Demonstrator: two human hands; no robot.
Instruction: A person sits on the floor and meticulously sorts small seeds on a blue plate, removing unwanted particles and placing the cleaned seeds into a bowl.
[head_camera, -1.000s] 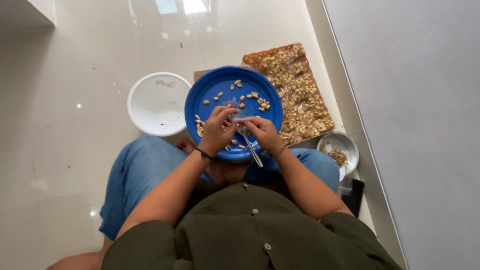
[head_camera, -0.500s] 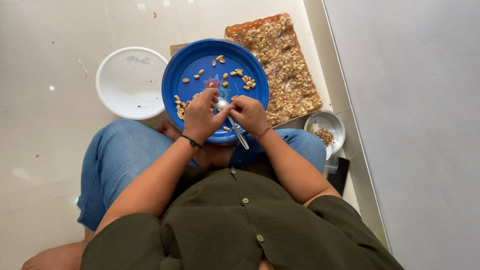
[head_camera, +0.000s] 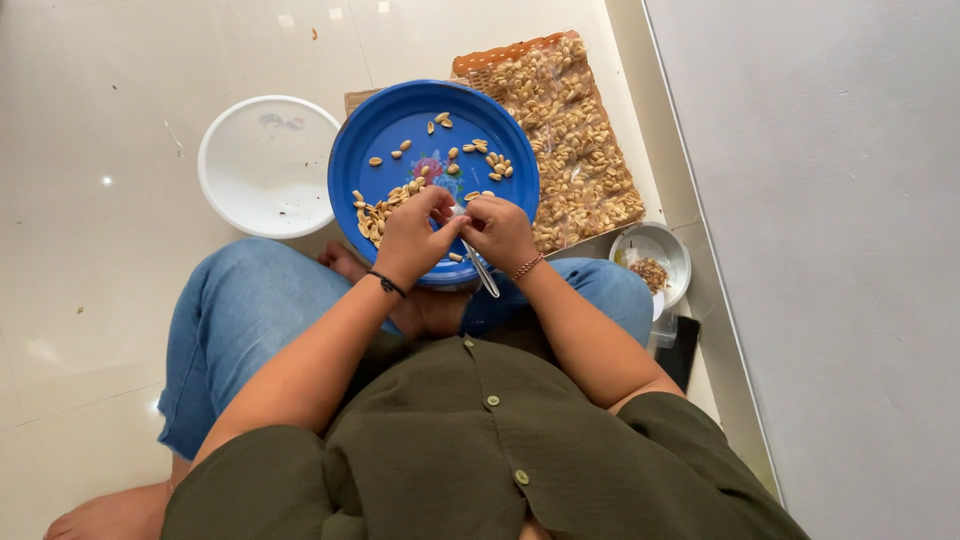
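I sit cross-legged on the floor with a blue plate on my lap, several pale nuts scattered over it. My left hand and my right hand meet over the plate's near edge, fingertips pinched together on a small nut between them. A thin metal tool sticks out below my right hand, gripped in it. A dark band circles my left wrist, a beaded bracelet my right.
An empty white bowl sits on the tiled floor left of the plate. A flat tray covered with nuts lies to the right. A small steel bowl with brown scraps and a dark phone lie beside the grey wall.
The view has shifted, so the plate and bowls sit differently in frame. Both hands stay pinched together over the plate's near edge, with the metal tool still in the right hand.
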